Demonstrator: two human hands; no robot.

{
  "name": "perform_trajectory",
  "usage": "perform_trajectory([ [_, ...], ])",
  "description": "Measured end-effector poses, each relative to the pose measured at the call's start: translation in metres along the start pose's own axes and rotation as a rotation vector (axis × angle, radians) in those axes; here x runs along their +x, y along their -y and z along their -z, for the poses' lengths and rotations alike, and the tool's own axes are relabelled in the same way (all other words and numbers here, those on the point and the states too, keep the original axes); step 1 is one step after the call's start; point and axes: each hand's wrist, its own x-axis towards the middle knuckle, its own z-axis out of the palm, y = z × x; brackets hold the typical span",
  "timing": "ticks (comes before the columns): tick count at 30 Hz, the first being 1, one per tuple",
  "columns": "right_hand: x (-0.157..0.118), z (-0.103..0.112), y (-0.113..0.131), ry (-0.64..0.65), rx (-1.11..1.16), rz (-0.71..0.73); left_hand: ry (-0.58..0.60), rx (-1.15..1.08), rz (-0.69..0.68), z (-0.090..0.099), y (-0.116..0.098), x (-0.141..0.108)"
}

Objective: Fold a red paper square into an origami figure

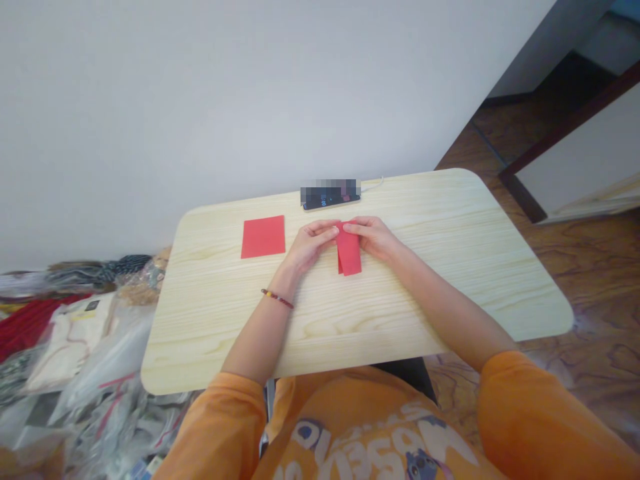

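Both hands hold a folded piece of red paper [349, 252] over the middle of the wooden table. My left hand [313, 243] pinches its upper left edge, thumb on top. My right hand [373, 235] grips the upper right part, its thumb pressed on the front face. The folded paper is a narrow upright strip, and its layers part slightly at the lower left. A flat square of red paper [263, 237] lies on the table to the left of my left hand.
A phone [331, 197] with a white cable stands at the back of the light wooden table [200, 333], by the wall. Bagged clothes [80, 340] are heaped on the left. A door panel [585, 153] is at the right, over a wooden floor.
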Motion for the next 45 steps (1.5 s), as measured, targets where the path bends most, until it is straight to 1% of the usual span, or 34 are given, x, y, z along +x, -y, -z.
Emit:
perform_trajectory([
  [4,-0.0013,-0.0001,0.0004,0.015,-0.003,-0.023,0.065,-0.025,0.018,0.0006,-0.0004,-0.0019],
  [14,-0.0022,-0.0016,0.0016,0.001,0.023,0.000,0.011,-0.017,0.006,-0.0008,0.0010,-0.0006],
  [30,-0.0013,-0.0032,0.0000,-0.039,0.004,0.035,0.029,-0.007,-0.039,-0.0003,0.0012,0.0005],
  [35,-0.0013,-0.0032,-0.0006,-0.061,-0.011,0.035,0.007,0.003,-0.033,-0.0002,0.0015,0.0010],
  [41,-0.0009,-0.0034,-0.0008,-0.057,0.014,0.034,0.029,-0.015,-0.037,-0.0006,0.0007,0.0012],
  [45,-0.0011,-0.0035,-0.0004,-0.069,0.003,0.032,0.008,-0.004,-0.032,-0.0007,0.0010,0.0013],
])
